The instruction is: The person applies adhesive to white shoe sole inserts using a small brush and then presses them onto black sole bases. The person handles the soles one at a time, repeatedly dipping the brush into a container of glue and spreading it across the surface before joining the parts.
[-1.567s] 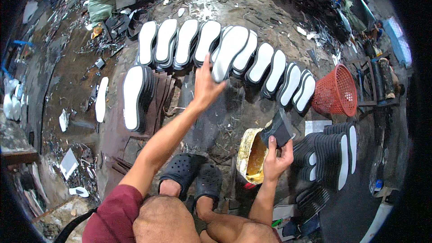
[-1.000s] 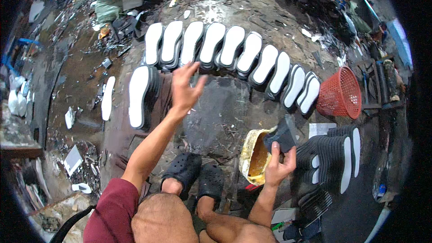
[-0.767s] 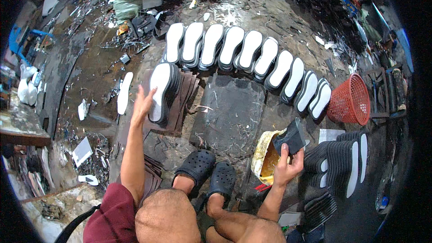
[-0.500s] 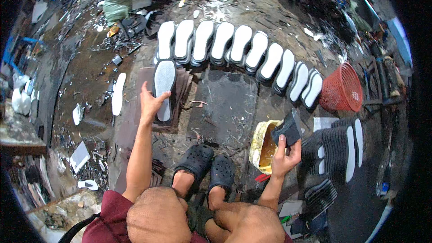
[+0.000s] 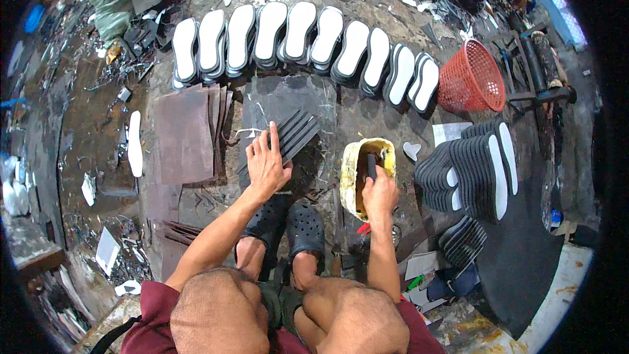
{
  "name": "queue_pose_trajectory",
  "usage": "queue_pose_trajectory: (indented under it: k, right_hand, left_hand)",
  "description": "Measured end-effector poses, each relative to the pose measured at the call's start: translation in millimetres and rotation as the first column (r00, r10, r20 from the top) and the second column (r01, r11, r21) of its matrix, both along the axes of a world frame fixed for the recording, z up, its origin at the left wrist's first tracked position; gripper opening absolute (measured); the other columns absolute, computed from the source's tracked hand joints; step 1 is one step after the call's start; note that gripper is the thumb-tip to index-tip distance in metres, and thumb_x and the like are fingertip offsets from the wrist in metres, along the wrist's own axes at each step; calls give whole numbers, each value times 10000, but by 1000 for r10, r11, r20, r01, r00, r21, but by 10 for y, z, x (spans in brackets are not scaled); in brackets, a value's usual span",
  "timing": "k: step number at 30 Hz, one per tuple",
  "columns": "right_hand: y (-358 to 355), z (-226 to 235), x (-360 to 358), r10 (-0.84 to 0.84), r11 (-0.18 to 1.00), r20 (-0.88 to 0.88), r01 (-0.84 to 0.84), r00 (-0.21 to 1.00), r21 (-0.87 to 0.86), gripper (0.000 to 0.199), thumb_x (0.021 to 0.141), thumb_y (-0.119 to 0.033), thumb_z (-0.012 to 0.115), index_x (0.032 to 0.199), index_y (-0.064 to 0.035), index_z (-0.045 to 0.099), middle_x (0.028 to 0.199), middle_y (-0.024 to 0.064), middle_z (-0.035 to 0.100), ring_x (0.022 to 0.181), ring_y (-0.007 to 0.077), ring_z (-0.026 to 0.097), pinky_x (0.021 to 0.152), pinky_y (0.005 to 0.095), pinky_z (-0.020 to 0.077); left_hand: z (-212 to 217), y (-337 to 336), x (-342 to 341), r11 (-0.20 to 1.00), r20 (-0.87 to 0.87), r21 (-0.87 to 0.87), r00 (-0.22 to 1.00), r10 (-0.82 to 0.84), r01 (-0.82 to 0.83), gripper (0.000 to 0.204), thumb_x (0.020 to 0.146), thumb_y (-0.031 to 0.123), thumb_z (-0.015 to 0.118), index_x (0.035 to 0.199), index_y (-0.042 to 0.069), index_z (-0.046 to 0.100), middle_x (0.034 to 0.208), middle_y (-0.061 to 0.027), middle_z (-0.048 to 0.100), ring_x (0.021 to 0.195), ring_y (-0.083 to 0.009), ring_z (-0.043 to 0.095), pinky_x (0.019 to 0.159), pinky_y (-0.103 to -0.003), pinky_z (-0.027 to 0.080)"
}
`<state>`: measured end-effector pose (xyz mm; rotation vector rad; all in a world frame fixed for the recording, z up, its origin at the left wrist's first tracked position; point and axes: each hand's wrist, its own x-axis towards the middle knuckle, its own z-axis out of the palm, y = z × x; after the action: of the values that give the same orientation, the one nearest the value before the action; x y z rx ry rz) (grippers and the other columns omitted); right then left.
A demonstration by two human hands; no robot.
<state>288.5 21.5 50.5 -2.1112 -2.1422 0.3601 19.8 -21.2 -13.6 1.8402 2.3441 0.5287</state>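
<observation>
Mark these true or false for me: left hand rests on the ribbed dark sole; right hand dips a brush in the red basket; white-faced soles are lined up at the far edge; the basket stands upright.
1. The left hand rests on the ribbed dark sole. True.
2. The right hand dips a brush in the red basket. False: it holds a dark-handled tool in the yellow tub.
3. A row of white-faced soles lines the far edge. True.
4. The basket stands upright. False: it lies tipped on its side.
</observation>
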Motion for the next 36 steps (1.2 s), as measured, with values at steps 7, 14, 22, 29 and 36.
queue_pose_trajectory:
  k: [7, 14, 22, 29, 36]
  right_hand:
    - [-181, 826, 233, -195, 943, -523, 305, 829, 131, 408, 900, -166, 694, 1274, -18, 628, 1035, 291, 715, 930, 426, 718, 823, 448, 572]
    - [-728, 979, 900, 73, 993, -5, -73, 997, -92, 340, 830, -169, 711, 1168, -135, 713, 1107, 149, 736, 962, 389, 702, 847, 468, 553]
    - [-69, 1096, 1266, -18, 853, 37, -4, 999, 523, 303, 910, -62, 676, 1203, 14, 695, 1176, 199, 723, 1051, 356, 703, 931, 409, 533]
    - [903, 1398, -257, 349, 881, -483, -106, 803, 460, 358, 883, -51, 744, 1213, 44, 642, 1243, 120, 581, 1133, 219, 612, 879, 329, 541]
    - [1195, 245, -1552, -122, 992, -856, 31, 503, -123, 432, 866, -131, 721, 1241, 59, 621, 1025, 93, 724, 908, 147, 650, 811, 304, 509]
  left_hand:
    - [187, 1, -244, 989, 388, 93, 919, 69, -113, 1123, 684, 295, 876, 1568, -31, 266, 1310, -235, 552, 1188, -402, 537, 1024, -480, 425]
    - [-354, 568, -395, 953, 883, -268, 358, 302, -145, 1147, 723, 345, 937, 1561, -83, 281, 1301, -233, 635, 1110, -211, 653, 916, -354, 546]
    - [-40, 297, -222, 946, 516, 215, 851, 99, -241, 801, 734, 399, 893, 1382, 45, 582, 1375, -208, 544, 1268, -378, 518, 1075, -467, 427]
    - [21, -621, -40, 952, 482, 260, 876, 17, -161, 585, 689, 214, 917, 1196, 82, 655, 1309, -161, 582, 1197, -353, 546, 1035, -441, 462]
    - [-81, -504, -73, 965, 506, 242, 862, -38, -99, 524, 714, 170, 879, 1180, 88, 653, 1264, -143, 601, 1148, -363, 559, 979, -449, 483]
